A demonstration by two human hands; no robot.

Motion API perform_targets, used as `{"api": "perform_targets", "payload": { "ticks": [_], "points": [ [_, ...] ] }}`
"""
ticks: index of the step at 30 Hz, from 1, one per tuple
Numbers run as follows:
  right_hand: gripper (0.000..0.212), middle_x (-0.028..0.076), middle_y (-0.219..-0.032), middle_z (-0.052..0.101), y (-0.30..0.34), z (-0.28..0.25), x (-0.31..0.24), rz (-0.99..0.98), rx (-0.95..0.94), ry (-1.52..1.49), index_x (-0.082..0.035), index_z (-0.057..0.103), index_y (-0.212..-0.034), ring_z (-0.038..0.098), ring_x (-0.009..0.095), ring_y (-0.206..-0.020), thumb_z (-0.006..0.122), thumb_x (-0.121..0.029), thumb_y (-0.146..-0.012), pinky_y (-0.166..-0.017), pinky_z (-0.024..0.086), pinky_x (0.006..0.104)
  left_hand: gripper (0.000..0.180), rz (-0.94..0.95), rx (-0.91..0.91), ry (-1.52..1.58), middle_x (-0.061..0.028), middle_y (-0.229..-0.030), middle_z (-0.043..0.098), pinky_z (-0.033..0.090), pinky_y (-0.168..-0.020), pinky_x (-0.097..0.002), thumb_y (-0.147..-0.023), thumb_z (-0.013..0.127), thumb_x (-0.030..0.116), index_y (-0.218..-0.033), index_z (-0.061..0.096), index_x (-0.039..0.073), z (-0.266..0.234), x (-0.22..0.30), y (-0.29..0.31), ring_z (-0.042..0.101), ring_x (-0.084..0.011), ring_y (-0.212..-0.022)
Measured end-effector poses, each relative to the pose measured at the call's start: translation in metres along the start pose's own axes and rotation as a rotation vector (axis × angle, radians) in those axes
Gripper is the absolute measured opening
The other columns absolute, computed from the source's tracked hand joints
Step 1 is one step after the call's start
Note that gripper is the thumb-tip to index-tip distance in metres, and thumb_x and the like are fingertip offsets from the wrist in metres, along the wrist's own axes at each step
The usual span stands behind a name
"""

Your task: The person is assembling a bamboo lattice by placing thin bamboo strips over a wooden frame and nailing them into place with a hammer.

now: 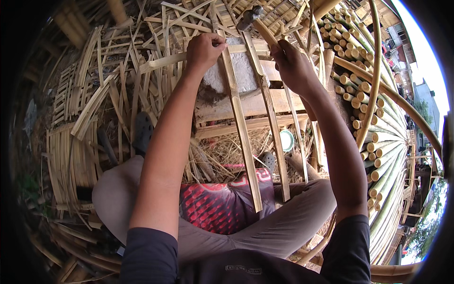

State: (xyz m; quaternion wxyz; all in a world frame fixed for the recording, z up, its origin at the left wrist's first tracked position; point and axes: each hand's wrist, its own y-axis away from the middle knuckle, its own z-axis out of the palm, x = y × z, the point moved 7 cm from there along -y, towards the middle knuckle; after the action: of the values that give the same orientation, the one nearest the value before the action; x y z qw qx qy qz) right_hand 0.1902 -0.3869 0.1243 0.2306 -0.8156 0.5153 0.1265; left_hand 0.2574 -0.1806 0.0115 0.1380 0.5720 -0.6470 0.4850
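Note:
My right hand (294, 66) is closed round the wooden handle of a hammer (266, 32), its dark head raised past the far side of a pale stone block (243, 75). My left hand (204, 51) is pinched shut at a crossing of bamboo strips; anything between its fingertips is too small to make out. One long bamboo strip (240, 125) runs from that crossing toward my lap. A second long strip (273, 123) lies to its right. Both rest over a bamboo crosspiece (163, 61) that passes across the block beneath my left hand.
Cut bamboo poles (383, 158) are stacked at the right, with a bent pole (376, 75) before them. Slatted bamboo panels (71, 161) and loose strips lie at the left. Wooden planks (220, 113) sit under the block, near a pale green dish (286, 140).

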Motion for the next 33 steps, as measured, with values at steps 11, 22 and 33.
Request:
{"api": "perform_targets", "payload": {
  "ticks": [11, 22, 33],
  "points": [
    [0.023, 0.027, -0.066, 0.062, -0.008, 0.036, -0.006, -0.167, 0.075, 0.030, 0.003, 0.054, -0.101, 0.063, 0.046, -0.062, 0.046, -0.019, -0.099, -0.056, 0.049, 0.0535, 0.020, 0.002, 0.003, -0.005, -0.0037, -0.083, 0.074, 0.052, -0.069, -0.0313, -0.080, 0.075, 0.029, -0.086, 0.074, 0.010, 0.001, -0.003, 0.000, 0.070, -0.0182, -0.075],
    [0.017, 0.021, -0.057, 0.058, -0.005, 0.053, -0.007, -0.160, 0.079, 0.092, 0.002, 0.051, -0.095, 0.058, 0.043, -0.050, 0.049, -0.014, -0.098, -0.049, 0.045, 0.0519, 0.022, -0.029, 0.009, -0.041, -0.0038, -0.084, 0.074, 0.052, -0.069, -0.0316, -0.080, 0.076, 0.030, -0.086, 0.074, 0.010, 0.001, -0.006, 0.000, 0.070, -0.0190, -0.075],
    [0.021, 0.023, -0.059, 0.059, -0.005, 0.058, -0.008, -0.129, 0.049, 0.077, -0.001, 0.050, -0.102, 0.059, 0.045, -0.053, 0.044, -0.021, -0.101, -0.052, 0.045, 0.0560, 0.023, -0.033, -0.010, -0.064, -0.0040, -0.085, 0.074, 0.052, -0.070, -0.0316, -0.080, 0.075, 0.031, -0.087, 0.075, 0.009, 0.000, -0.008, 0.000, 0.070, -0.0194, -0.076]
  ]
}}
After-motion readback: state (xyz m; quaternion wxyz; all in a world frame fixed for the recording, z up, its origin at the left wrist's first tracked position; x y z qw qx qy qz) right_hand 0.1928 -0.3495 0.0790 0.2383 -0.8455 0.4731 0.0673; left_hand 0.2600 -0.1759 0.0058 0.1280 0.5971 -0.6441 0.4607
